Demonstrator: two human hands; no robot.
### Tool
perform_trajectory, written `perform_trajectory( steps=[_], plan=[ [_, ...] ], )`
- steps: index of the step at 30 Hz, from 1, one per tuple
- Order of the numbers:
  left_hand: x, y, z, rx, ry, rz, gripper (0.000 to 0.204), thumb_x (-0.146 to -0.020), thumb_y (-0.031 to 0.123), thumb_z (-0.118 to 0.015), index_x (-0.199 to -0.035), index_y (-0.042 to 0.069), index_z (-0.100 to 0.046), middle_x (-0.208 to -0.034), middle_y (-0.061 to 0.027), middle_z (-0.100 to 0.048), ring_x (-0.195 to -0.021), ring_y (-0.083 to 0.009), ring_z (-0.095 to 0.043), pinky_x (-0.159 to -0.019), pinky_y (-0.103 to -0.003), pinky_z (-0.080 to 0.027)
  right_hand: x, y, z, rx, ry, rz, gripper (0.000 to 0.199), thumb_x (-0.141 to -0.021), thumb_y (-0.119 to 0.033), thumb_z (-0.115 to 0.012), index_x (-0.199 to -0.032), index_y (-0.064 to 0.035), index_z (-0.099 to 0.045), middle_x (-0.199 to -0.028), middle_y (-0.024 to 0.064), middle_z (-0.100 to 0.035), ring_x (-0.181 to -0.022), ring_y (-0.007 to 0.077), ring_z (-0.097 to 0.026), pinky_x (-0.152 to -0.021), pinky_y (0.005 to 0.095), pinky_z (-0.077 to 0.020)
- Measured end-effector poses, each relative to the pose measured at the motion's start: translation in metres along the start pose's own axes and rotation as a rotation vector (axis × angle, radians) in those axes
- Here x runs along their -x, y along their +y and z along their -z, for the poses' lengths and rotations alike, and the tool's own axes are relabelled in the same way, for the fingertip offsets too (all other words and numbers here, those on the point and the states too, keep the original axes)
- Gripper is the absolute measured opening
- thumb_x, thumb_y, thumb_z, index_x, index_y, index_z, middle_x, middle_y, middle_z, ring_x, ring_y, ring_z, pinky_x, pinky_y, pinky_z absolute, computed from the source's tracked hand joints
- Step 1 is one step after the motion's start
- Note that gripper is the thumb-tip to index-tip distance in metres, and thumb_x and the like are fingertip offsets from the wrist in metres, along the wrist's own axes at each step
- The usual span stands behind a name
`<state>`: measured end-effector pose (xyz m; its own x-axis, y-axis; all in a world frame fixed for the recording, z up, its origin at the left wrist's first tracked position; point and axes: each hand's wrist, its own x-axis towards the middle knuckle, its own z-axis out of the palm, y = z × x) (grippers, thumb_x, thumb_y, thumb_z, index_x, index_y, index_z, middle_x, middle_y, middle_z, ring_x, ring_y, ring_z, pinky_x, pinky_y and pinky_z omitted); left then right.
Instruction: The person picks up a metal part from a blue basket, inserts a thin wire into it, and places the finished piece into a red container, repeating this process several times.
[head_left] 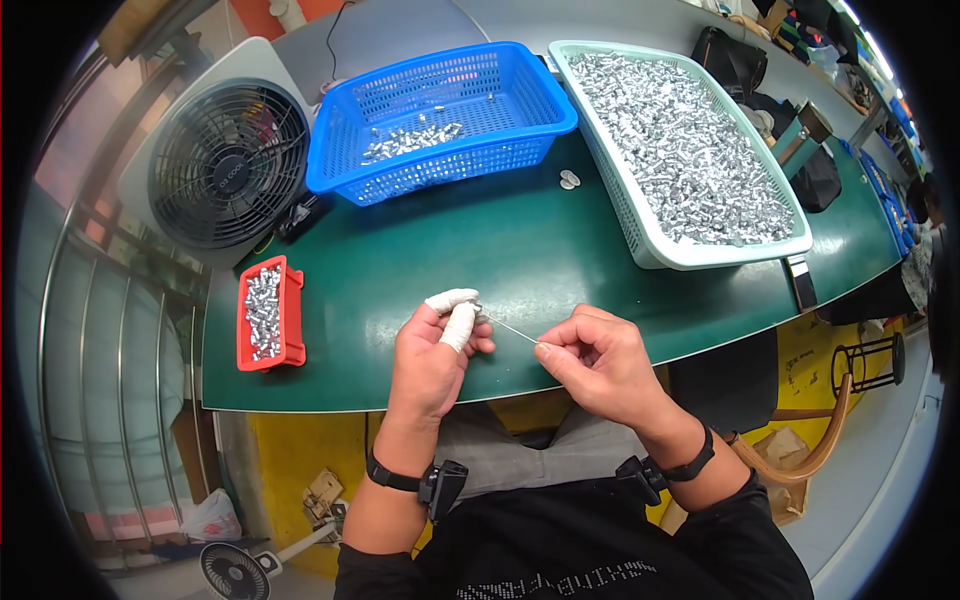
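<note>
My left hand (pixel 437 347), with white wrapping on its thumb and forefinger, pinches a small silvery metal part (pixel 477 309) between those two fingertips. My right hand (pixel 603 358) closes thumb against forefinger on the end of a thin metal rod (pixel 511 328). The rod runs from there to the small part in my left fingers; whether its tip is inside the part or only touching it is too small to tell. Both hands are above the near edge of the green table (pixel 400 250).
A red bin (pixel 298 318) of small metal parts stands at left. Behind are a blue basket (pixel 450 160) holding some parts and a pale green basket (pixel 625 200) heaped with them. A fan (pixel 232 165) stands back left; white discs (pixel 569 180) lie between the baskets.
</note>
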<state>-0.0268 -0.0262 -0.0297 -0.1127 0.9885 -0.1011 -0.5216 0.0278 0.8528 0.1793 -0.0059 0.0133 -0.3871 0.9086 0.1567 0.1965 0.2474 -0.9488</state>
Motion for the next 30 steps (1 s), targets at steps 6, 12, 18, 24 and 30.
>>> perform_trajectory(
  steps=[6, 12, 18, 24, 30],
  plan=[
    [0.001, 0.002, -0.003, 0.023, -0.046, -0.08, 0.018, -0.097, 0.005, -0.059, -0.114, -0.001, -0.061, -0.097, -0.009, -0.066, -0.084, -0.0176, -0.064, -0.073, -0.031, -0.054, -0.003, 0.011, 0.012, -0.662, -0.158, -0.531, 0.007, -0.087, -0.005, -0.071, -0.085, 0.0016, -0.07, -0.077, -0.0005, -0.056, -0.062, 0.004, -0.048, -0.054, 0.0204, -0.0382],
    [0.01, 0.0, -0.021, -0.495, 0.098, -0.306, 0.017, -0.097, 0.005, -0.059, -0.113, -0.001, -0.062, -0.097, -0.0088, -0.066, -0.083, -0.0172, -0.064, -0.072, -0.031, -0.054, -0.001, 0.016, 0.009, -0.031, -0.009, 0.007, 0.009, -0.088, -0.005, -0.071, -0.084, 0.0028, -0.07, -0.079, -0.0012, -0.056, -0.065, 0.0049, -0.049, -0.056, 0.021, -0.0392],
    [0.005, 0.005, -0.007, 0.161, -0.022, 0.07, 0.017, -0.095, 0.002, -0.059, -0.111, -0.001, -0.063, -0.095, -0.0087, -0.067, -0.081, -0.0157, -0.064, -0.072, -0.028, -0.054, -0.001, 0.018, 0.016, -0.325, -0.162, -0.19, 0.008, -0.088, -0.006, -0.07, -0.086, 0.0022, -0.071, -0.08, -0.0009, -0.056, -0.068, 0.0046, -0.049, -0.059, 0.0215, -0.0399],
    [0.006, 0.01, -0.016, -0.54, 0.026, -0.211, 0.015, -0.096, -0.001, -0.057, -0.11, -0.002, -0.062, -0.095, -0.0084, -0.066, -0.08, -0.0147, -0.063, -0.071, -0.027, -0.054, -0.011, 0.023, 0.023, -0.05, -0.12, -0.1, 0.008, -0.089, -0.006, -0.07, -0.086, 0.0011, -0.071, -0.079, -0.002, -0.056, -0.069, 0.0044, -0.049, -0.06, 0.0217, -0.0401],
    [0.004, 0.01, -0.013, -0.04, 0.081, 0.019, 0.015, -0.095, -0.002, -0.058, -0.109, -0.002, -0.062, -0.095, -0.0075, -0.065, -0.081, -0.0131, -0.063, -0.073, -0.026, -0.053, -0.002, 0.026, 0.002, -0.298, -0.088, -0.196, 0.006, -0.088, -0.006, -0.07, -0.087, -0.0002, -0.072, -0.078, -0.0021, -0.055, -0.068, 0.0049, -0.048, -0.059, 0.0223, -0.0397]
  ],
)
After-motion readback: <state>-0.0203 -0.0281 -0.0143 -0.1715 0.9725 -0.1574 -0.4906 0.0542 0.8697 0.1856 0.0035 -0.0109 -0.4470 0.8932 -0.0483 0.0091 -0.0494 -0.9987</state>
